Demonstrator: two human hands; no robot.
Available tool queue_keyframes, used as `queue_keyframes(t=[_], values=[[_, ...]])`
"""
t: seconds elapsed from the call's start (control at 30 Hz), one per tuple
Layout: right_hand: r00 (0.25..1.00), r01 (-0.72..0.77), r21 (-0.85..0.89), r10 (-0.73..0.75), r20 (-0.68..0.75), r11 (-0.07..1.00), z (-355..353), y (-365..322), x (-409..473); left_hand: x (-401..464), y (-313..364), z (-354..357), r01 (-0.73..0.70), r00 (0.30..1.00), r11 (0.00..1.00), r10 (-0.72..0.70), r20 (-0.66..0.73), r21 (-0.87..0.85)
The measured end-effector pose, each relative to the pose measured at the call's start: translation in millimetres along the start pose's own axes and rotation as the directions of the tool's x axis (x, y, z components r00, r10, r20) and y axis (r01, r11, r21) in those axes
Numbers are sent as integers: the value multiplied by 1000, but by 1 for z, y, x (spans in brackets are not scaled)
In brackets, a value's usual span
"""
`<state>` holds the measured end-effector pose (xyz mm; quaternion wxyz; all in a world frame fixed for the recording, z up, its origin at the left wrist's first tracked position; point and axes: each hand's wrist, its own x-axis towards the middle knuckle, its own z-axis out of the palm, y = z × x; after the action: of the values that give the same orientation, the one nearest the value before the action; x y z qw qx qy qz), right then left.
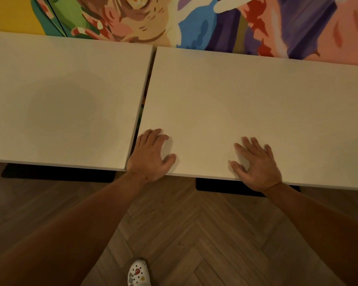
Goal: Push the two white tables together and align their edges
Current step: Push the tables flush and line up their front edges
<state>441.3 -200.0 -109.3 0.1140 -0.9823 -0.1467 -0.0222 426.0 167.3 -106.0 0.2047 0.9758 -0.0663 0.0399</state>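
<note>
The left hand (151, 155) and right hand (255, 162) lie flat, fingers spread, grasping nothing, on the right table's (256, 100) near edge. A thin gap remains beside the left table (60, 100); the closing push seems underway, needing a leftward slide and squared near edges.

Both desks are showing plain, unpatterned white tops, the left desk (60, 96) and the right desk (256, 112) alike, tinted warm cream by the dim light. Black bases (56, 172) are showing beneath their near edges. The floor (184, 234) is displaying brown wood laid in a herringbone pattern. Behind the desks, a mural (194, 21) is spreading flat patches of yellow, green, teal, peach, blue, purple, red and pink. A white clog (139, 273) is carrying small red and yellow charms.
</note>
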Motion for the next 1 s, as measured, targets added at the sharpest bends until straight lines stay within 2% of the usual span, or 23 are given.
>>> queue_keyframes(t=[1.0], values=[[999, -30, 25, 29, 25, 999, -4, -5, 8, 11, -2, -6, -12, 1000, 998, 12, 7, 59]])
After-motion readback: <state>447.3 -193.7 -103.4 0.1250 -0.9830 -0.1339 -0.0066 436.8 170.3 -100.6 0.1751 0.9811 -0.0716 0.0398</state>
